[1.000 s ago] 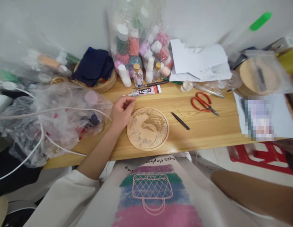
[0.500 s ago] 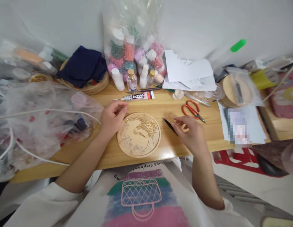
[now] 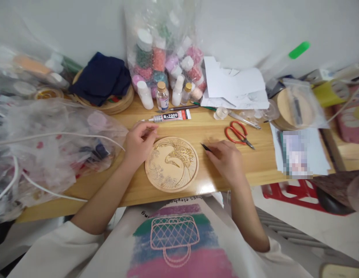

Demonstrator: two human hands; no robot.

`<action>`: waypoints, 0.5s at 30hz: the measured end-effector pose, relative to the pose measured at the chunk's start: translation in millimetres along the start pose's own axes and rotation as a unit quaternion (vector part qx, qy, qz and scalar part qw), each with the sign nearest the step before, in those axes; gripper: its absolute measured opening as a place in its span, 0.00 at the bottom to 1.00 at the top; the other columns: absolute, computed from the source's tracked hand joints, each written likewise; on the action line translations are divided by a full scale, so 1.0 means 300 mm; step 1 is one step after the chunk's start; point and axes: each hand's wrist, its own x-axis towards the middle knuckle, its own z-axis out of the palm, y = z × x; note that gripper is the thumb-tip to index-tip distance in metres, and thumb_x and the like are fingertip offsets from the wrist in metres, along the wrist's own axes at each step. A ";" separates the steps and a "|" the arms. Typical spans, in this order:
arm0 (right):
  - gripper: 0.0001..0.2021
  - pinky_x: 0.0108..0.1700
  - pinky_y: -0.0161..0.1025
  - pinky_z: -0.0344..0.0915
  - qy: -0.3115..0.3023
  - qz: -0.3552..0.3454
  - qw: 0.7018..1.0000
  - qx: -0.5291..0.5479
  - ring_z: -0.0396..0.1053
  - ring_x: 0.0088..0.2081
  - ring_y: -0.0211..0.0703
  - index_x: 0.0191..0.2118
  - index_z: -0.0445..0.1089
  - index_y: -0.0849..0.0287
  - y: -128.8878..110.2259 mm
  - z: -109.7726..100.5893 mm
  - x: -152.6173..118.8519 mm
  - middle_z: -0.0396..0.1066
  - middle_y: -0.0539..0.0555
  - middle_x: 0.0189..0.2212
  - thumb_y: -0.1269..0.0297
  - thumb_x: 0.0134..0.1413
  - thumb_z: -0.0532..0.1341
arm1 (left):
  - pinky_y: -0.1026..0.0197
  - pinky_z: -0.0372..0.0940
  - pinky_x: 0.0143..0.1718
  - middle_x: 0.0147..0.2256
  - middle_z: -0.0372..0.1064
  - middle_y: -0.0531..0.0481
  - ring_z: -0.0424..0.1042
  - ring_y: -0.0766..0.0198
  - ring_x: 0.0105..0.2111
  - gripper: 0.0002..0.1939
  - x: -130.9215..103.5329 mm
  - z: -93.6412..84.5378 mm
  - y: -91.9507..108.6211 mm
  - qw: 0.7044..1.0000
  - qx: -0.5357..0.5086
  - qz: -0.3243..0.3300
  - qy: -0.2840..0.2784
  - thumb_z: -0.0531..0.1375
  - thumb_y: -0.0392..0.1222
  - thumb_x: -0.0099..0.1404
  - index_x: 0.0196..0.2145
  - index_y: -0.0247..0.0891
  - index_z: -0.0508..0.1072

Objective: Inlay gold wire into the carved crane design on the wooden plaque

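Grey wall (image 3: 234, 31) rose behind wooden table (image 3: 266, 160), clear bag of jars (image 3: 163, 58) crowding the back; carved disc (image 3: 168, 173) lay near the front edge, left hand (image 3: 139, 143) half-curled beside it, hold impossible to tell; red scissors (image 3: 243, 139) sat beyond the right hand (image 3: 226, 157), whose grip pinched black tweezers (image 3: 205, 147)

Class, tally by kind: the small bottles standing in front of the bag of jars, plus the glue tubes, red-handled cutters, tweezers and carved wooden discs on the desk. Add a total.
Small bottles: 4
Glue tube: 1
Red-handled cutters: 1
Tweezers, partly covered by the right hand: 1
Carved wooden disc: 1
Total: 8
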 end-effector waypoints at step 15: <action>0.07 0.36 0.42 0.65 0.042 0.027 0.998 -0.041 0.70 0.34 0.49 0.36 0.76 0.62 -0.010 0.031 0.116 0.73 0.59 0.32 0.67 0.51 0.63 | 0.64 0.68 0.28 0.35 0.72 0.51 0.75 0.66 0.27 0.05 0.002 0.005 -0.010 0.999 0.018 0.035 -0.006 0.58 0.39 0.58 0.33 0.39 0.74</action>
